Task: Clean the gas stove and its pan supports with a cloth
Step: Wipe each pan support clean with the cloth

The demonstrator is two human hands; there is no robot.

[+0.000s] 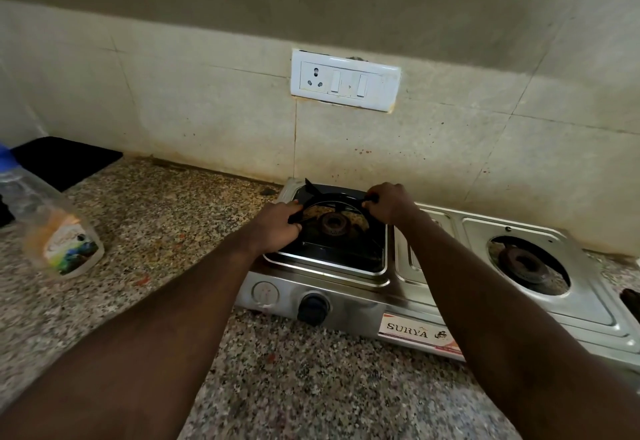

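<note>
A steel two-burner gas stove (408,287) stands on the granite counter. Over its left burner (333,224) sits a black pan support (341,249). My left hand (277,225) grips the support's left arm. My right hand (389,205) grips its far right arm. The right burner (523,263) is bare, with no support over it. No cloth is in view.
A clear plastic bottle (55,228) with a blue cap lies tilted on the counter at the left. A black slab (65,160) sits in the far left corner. A white socket and switch plate (344,81) is on the tiled wall. A black knob (313,308) faces front.
</note>
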